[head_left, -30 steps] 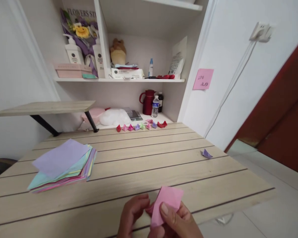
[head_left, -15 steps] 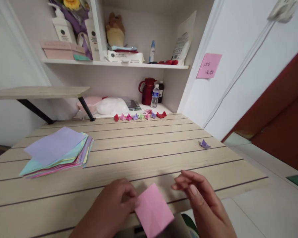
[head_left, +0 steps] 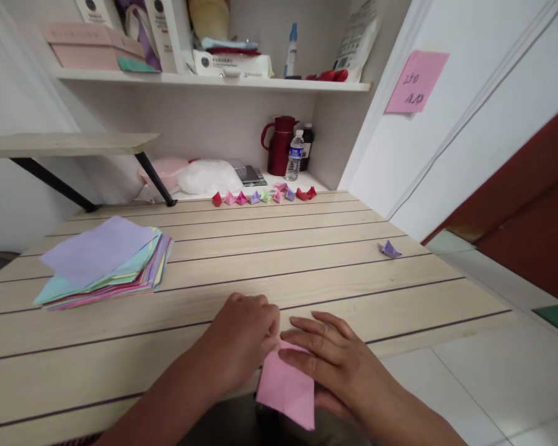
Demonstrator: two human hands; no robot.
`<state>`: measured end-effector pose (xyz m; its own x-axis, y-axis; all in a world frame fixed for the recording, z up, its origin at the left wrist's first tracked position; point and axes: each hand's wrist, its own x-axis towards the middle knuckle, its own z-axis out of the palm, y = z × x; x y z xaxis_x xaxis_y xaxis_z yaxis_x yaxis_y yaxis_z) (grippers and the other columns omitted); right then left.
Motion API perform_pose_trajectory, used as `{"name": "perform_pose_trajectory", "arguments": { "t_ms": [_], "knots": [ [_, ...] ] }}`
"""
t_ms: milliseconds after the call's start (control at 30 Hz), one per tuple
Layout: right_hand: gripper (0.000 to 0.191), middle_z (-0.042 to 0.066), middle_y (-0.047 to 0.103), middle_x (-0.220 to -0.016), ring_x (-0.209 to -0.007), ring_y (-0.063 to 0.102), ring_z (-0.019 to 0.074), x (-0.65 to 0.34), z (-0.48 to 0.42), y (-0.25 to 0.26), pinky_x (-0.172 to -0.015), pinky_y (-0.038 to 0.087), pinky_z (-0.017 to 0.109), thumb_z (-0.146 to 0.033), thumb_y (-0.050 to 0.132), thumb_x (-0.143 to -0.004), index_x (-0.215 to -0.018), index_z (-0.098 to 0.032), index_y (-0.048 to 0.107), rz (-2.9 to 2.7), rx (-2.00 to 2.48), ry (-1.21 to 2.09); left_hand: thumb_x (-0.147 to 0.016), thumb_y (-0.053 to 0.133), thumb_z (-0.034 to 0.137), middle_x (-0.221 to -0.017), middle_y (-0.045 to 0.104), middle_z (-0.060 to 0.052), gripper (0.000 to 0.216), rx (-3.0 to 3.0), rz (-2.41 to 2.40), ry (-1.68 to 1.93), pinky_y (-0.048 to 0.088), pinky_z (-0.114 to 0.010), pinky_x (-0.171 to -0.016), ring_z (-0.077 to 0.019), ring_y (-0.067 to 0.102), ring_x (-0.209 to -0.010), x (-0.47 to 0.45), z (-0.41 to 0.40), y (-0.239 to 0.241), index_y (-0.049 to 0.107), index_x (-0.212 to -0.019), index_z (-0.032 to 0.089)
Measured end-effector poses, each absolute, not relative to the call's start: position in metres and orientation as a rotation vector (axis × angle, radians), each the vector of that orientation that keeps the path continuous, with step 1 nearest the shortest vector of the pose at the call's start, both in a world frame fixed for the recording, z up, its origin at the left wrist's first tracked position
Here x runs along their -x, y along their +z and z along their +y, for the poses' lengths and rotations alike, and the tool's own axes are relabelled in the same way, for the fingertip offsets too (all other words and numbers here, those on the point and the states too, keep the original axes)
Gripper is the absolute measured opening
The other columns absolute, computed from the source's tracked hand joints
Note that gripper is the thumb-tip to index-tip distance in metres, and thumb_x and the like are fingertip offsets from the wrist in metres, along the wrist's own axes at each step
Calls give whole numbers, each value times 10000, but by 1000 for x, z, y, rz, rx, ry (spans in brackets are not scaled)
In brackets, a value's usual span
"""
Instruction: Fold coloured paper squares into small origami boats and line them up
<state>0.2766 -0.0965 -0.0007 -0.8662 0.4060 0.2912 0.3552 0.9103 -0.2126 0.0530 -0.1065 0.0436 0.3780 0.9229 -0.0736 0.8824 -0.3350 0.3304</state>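
A folded square of pink paper hangs partly over the table's front edge, with faint creases across its face. My left hand is closed at the paper's top corner, its fingertips curled and partly hidden there. From the right, my right hand grips the same sheet, with long fingers laid across the upper part and the thumb mostly hidden below the paper.
To the left lies a stack of coloured paper. Small folded paper pieces line the table's back edge, and a purple one sits at the right. A raised wooden shelf stands back left; a red jug and water bottle stand behind.
My right hand has come in from the right and taken hold of the pink paper, which has turned. My left hand has moved to its top corner. The view has tilted down.
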Motion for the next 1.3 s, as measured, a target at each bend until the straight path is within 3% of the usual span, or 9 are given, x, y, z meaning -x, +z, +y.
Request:
{"name": "perform_pose_trajectory", "arguments": {
  "t_ms": [167,367,533,600,700,833,1033,1167,1300],
  "knots": [
    [331,-11,641,-1363,-1349,486,203,-272,-105,-9,-1151,318,451,-279,516,-1019,-1345,-298,571,-2663,656,77,-906,521,124,-1282,659,-110,280,-2842,1905,893,313,-475,-1108,-242,586,-1186,-35,-149,14,676,-1127,202],
    [385,7,588,-1425,-1378,447,219,-273,-111,-7,-1171,302,484,-288,532,-1003,-1388,-287,528,-2701,709,95,-967,497,416,-1138,761,-5,333,-3121,1553,888,179,-292,-1200,-140,633,-1087,-23,-179,-13,697,-1136,212],
    [458,93,481,-1511,-1394,417,258,-274,-116,-11,-1144,338,514,-190,558,-954,-1408,-224,512,-2652,696,63,-928,582,370,-1247,718,40,343,-3201,1567,717,134,-317,-1221,-146,618,-1124,-16,-179,-24,653,-1245,259],
    [437,107,533,-1458,-1362,452,251,-275,-117,-13,-1138,349,504,-153,565,-942,-1375,-213,542,-2584,677,57,-927,583,316,-1287,695,54,361,-3150,1599,707,150,-322,-1217,-148,602,-1159,-17,-181,-29,628,-1284,278],
    [325,59,680,-1249,-1233,555,214,-275,-117,-14,-1140,354,467,-184,566,-960,-1280,-219,605,-2497,661,138,-947,556,304,-1264,709,31,322,-2929,1698,923,194,-350,-1208,-163,596,-1172,-26,-184,-38,649,-1253,268],
    [288,49,705,-1156,-1170,587,218,-272,-117,-10,-1133,364,469,-247,555,-972,-1254,-229,611,-2485,669,270,-937,577,282,-1140,752,-36,239,-2776,1730,1205,253,-388,-1187,-172,637,-1099,-42,-186,-43,696,-1134,217],
    [194,51,683,-1116,-1139,585,232,-267,-118,-4,-1080,388,475,-262,564,-965,-1155,-247,598,-2447,754,506,-879,610,220,-1159,736,35,252,-2825,1685,904,240,-342,-1154,-133,662,-1043,-39,-183,-33,663,-1117,282],
    [39,47,673,-1061,-1061,596,227,-263,-117,-1,-997,418,444,-222,554,-966,-986,-233,586,-2369,772,582,-859,618,192,-1097,738,66,211,-2643,1746,1012,301,-351,-1082,-133,666,-990,-40,-183,-31,648,-1031,310],
    [43,30,660,-1074,-1034,579,214,-261,-118,5,-931,414,406,-205,582,-964,-985,-242,591,-2361,873,646,-858,627,192,-1021,737,56,126,-2508,1859,1094,322,-373,-1053,-153,660,-965,-47,-182,-32,618,-927,298]
  ]
}}
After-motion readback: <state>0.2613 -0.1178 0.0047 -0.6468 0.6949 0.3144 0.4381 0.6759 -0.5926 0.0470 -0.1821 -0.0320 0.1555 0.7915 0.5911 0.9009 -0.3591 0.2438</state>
